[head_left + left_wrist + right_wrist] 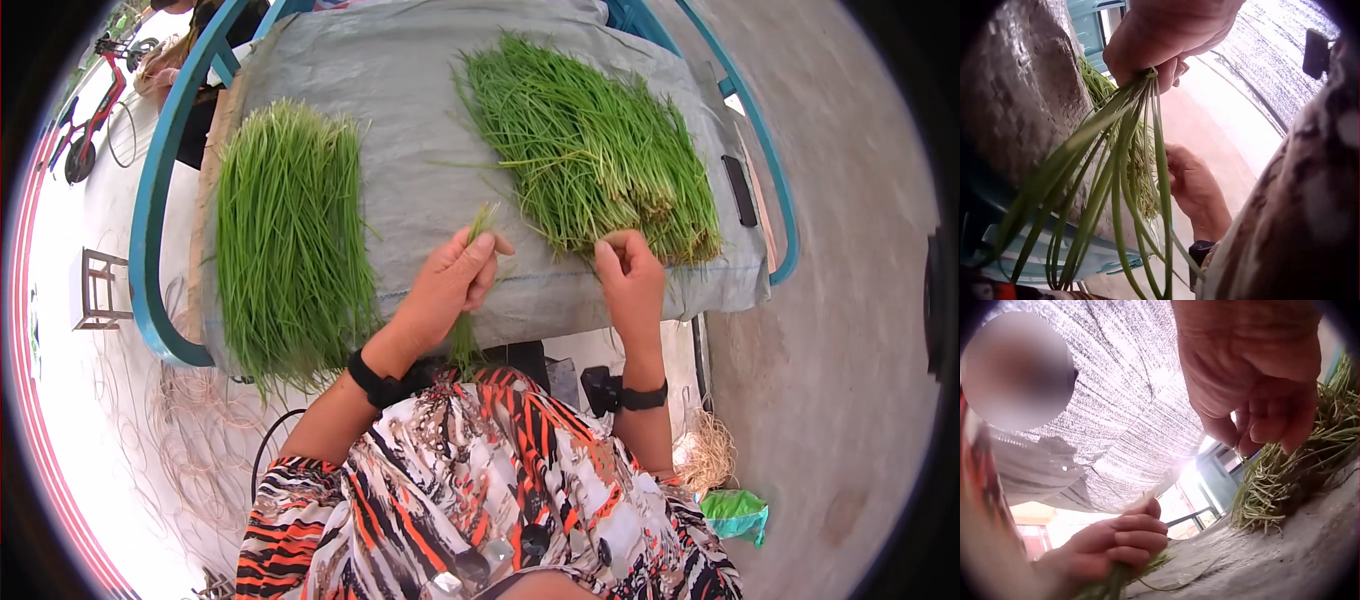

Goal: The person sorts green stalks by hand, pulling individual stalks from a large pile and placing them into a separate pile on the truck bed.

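My left hand (452,285) grips a small bunch of garlic chives (1125,162). Their pale cut ends (485,216) stick up past the thumb, and the flat green leaves hang down below the fist toward my lap. At the near edge of the big right-hand chive pile (590,140) is my right hand (632,285), thumb and forefinger meeting by the cut stem ends (1261,500). In the right wrist view, a thin pale stem shows at those fingertips. A neater chive pile (290,240) lies to the left.
A grey woven sheet (420,130) covers the work surface between blue metal rails (150,220). A black phone (739,190) lies at its right edge. Dry straw (705,455) and a green bag (735,515) are on the floor at right. Another person (185,60) is at the upper left.
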`<state>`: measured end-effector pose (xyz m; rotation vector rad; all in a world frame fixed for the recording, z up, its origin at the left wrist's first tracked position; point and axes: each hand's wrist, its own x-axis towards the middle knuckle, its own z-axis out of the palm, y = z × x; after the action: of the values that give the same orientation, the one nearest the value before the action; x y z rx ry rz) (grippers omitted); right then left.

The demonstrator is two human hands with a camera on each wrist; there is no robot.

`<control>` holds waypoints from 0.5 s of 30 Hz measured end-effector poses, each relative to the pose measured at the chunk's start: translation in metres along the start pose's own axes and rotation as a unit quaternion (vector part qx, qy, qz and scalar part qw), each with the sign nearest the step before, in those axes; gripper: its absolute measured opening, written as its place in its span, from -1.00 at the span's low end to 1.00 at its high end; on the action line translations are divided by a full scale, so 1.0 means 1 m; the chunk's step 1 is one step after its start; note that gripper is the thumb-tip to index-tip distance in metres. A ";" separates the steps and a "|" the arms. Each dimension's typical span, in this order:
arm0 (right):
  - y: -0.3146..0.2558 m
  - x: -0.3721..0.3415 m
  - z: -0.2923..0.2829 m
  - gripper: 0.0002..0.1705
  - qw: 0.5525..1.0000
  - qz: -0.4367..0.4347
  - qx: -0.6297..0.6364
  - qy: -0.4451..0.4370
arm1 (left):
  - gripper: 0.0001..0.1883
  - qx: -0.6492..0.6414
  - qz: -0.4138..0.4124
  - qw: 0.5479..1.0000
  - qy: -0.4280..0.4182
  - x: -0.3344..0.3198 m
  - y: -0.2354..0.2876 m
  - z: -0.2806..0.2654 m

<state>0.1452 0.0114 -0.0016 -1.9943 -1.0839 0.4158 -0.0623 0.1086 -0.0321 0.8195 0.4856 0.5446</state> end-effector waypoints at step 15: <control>-0.013 -0.041 -0.022 -0.85 0.915 0.041 0.291 -0.275 | -0.79 0.425 0.230 0.864 -0.141 0.003 -0.006 0.024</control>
<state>0.1279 -0.0293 0.0187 -1.4113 -1.0371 1.2461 -0.0448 0.0938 -0.0237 1.8714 0.2353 0.6324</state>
